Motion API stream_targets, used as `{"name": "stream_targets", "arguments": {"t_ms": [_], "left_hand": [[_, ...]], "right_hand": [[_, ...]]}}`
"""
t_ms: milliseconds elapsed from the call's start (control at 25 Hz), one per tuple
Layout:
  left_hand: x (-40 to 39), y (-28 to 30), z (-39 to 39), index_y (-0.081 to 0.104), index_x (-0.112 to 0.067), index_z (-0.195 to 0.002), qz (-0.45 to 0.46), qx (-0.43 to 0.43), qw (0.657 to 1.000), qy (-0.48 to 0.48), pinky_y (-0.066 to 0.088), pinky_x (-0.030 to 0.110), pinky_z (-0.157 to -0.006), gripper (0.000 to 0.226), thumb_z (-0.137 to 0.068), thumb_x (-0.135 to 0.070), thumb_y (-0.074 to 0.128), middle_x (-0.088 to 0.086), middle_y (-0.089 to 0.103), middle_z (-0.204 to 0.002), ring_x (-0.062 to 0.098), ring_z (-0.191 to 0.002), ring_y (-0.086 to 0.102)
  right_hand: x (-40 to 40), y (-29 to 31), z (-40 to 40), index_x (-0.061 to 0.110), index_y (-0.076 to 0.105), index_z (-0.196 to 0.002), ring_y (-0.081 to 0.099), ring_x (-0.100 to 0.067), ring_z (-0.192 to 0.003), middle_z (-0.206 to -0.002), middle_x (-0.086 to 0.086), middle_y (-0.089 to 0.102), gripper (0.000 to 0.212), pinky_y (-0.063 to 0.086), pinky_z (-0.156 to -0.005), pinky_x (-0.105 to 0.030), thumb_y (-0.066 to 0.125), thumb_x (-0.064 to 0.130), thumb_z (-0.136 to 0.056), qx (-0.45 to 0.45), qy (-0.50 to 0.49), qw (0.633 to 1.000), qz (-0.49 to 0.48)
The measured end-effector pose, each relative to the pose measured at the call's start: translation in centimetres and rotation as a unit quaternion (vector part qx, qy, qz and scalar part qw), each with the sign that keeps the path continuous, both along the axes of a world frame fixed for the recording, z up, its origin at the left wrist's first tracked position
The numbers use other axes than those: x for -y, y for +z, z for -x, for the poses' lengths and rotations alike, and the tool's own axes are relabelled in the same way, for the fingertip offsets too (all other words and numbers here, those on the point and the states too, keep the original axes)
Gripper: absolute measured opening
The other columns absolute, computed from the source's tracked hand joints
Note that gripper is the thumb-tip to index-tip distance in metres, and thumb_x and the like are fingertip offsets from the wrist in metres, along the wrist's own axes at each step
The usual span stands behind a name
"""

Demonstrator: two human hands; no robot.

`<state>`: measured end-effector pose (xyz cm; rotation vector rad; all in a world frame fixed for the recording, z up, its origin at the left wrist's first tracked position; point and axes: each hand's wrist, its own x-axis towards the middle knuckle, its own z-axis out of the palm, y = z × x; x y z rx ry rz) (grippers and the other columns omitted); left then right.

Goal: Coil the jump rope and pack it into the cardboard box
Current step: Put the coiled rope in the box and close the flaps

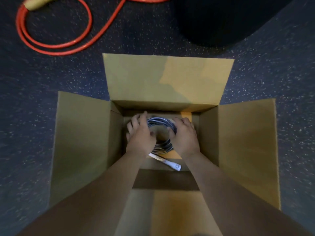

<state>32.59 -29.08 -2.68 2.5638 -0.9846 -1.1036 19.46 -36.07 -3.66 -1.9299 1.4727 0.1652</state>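
An open cardboard box (242, 143) stands on the floor with its flaps spread outward. Deep inside it lies a coiled dark jump rope (159, 122) with grey-blue strands. A white handle (167, 162) of the rope pokes out toward the near side of the box bottom. My left hand (139, 135) grips the coil's left side. My right hand (185, 137) grips its right side. Both forearms reach down into the box and hide parts of the coil.
A red rope (56, 45) with a tan wooden handle (36, 3) lies looped on the dark speckled floor at the far left. A large black rounded object (221, 19) sits at the far right, behind the box.
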Motion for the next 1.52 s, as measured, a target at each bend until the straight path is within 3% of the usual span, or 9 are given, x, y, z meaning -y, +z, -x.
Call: {"name": "stream_targets", "arguments": {"t_ms": [280, 400, 480, 560, 680, 840, 1080, 1280, 1520], "left_hand": [[-2.3, 16.3, -5.1, 0.049, -0.024, -0.143, 0.124, 0.101, 0.986, 0.051, 0.032, 0.047, -0.112, 0.056, -0.089, -0.022, 0.065, 0.004, 0.046, -0.146, 0.029, -0.133, 0.039], [-5.7, 19.6, -8.8, 0.044, -0.019, -0.146, 0.091, 0.172, 0.958, 0.213, 0.031, 0.055, -0.110, 0.068, -0.085, -0.023, 0.071, 0.013, 0.044, -0.148, 0.039, -0.134, 0.040], [-8.2, 19.9, -9.9, 0.033, -0.020, -0.152, 0.020, 0.112, 0.946, 0.304, 0.035, 0.061, -0.109, 0.075, -0.088, -0.035, 0.069, 0.016, 0.041, -0.153, 0.042, -0.136, 0.041], [-9.6, 19.8, -9.1, 0.039, -0.022, -0.147, 0.001, 0.010, 0.950, 0.313, 0.044, 0.054, -0.102, 0.059, -0.096, -0.043, 0.059, 0.013, 0.053, -0.145, 0.037, -0.125, 0.054], [-8.9, 20.3, -5.1, 0.052, -0.029, -0.138, 0.062, -0.039, 0.969, 0.235, 0.050, 0.040, -0.087, 0.042, -0.101, -0.049, 0.046, 0.000, 0.065, -0.127, 0.022, -0.107, 0.063], [-6.0, 18.5, 0.5, 0.035, -0.040, -0.150, 0.063, -0.033, 0.997, 0.043, 0.046, 0.047, -0.103, 0.053, -0.100, -0.058, 0.036, -0.006, 0.042, -0.149, 0.017, -0.134, 0.044], [-2.9, 12.3, 1.5, 0.024, -0.026, -0.156, 0.023, 0.055, 0.989, -0.133, 0.034, 0.048, -0.114, 0.065, -0.099, -0.053, 0.040, -0.002, 0.027, -0.158, 0.022, -0.147, 0.022], [-3.6, 9.1, 1.0, 0.017, -0.020, -0.158, 0.002, 0.126, 0.968, -0.215, 0.023, 0.049, -0.120, 0.075, -0.097, -0.053, 0.044, 0.001, 0.018, -0.165, 0.028, -0.151, 0.014], [-3.9, 10.9, 0.7, 0.007, -0.017, -0.160, -0.015, 0.108, 0.962, -0.252, 0.017, 0.053, -0.122, 0.082, -0.097, -0.057, 0.041, 0.005, 0.005, -0.169, 0.031, -0.154, 0.006]], "right_hand": [[2.0, 16.5, 5.1, 0.017, 0.058, -0.139, 0.051, -0.033, -0.126, -0.135, -0.012, 0.060, 0.040, 0.039, -0.106, -0.041, 0.059, 0.024, -0.100, 0.063, -0.060, 0.993, 0.083], [2.5, 20.6, 10.1, 0.011, 0.052, -0.141, 0.048, -0.044, -0.119, -0.132, -0.024, 0.054, 0.052, 0.038, -0.103, -0.051, 0.067, 0.017, -0.092, 0.000, -0.147, 0.973, 0.179], [2.4, 21.5, 12.1, 0.011, 0.036, -0.154, 0.045, -0.049, -0.128, -0.143, -0.028, 0.047, 0.069, 0.037, -0.106, -0.057, 0.068, 0.025, -0.094, -0.037, -0.233, 0.966, 0.107], [2.0, 21.9, 12.2, 0.014, 0.028, -0.158, 0.049, -0.046, -0.134, -0.150, -0.025, 0.049, 0.074, 0.041, -0.107, -0.056, 0.066, 0.034, -0.097, -0.024, -0.278, 0.960, 0.000], [0.2, 22.6, 9.5, 0.025, 0.042, -0.148, 0.065, -0.030, -0.118, -0.137, -0.006, 0.065, 0.053, 0.053, -0.097, -0.044, 0.059, 0.039, -0.100, 0.025, -0.236, 0.971, -0.038], [-2.6, 21.0, 4.0, 0.031, 0.040, -0.150, 0.063, -0.028, -0.117, -0.140, -0.004, 0.054, 0.051, 0.050, -0.093, -0.042, 0.050, 0.044, -0.102, 0.029, -0.095, 0.994, -0.044], [-3.4, 14.1, 1.2, 0.026, 0.037, -0.155, 0.056, -0.027, -0.122, -0.149, -0.004, 0.038, 0.054, 0.055, -0.090, -0.040, 0.047, 0.042, -0.103, -0.017, 0.008, 0.999, -0.047], [-3.5, 11.0, 1.3, 0.018, 0.040, -0.152, 0.051, -0.026, -0.121, -0.147, -0.006, 0.034, 0.052, 0.053, -0.086, -0.036, 0.050, 0.035, -0.104, -0.059, 0.050, 0.997, -0.008], [-1.9, 12.5, 0.4, 0.015, 0.046, -0.146, 0.051, -0.028, -0.117, -0.138, -0.009, 0.043, 0.046, 0.056, -0.085, -0.039, 0.051, 0.029, -0.102, -0.068, 0.114, 0.991, 0.010]]}}
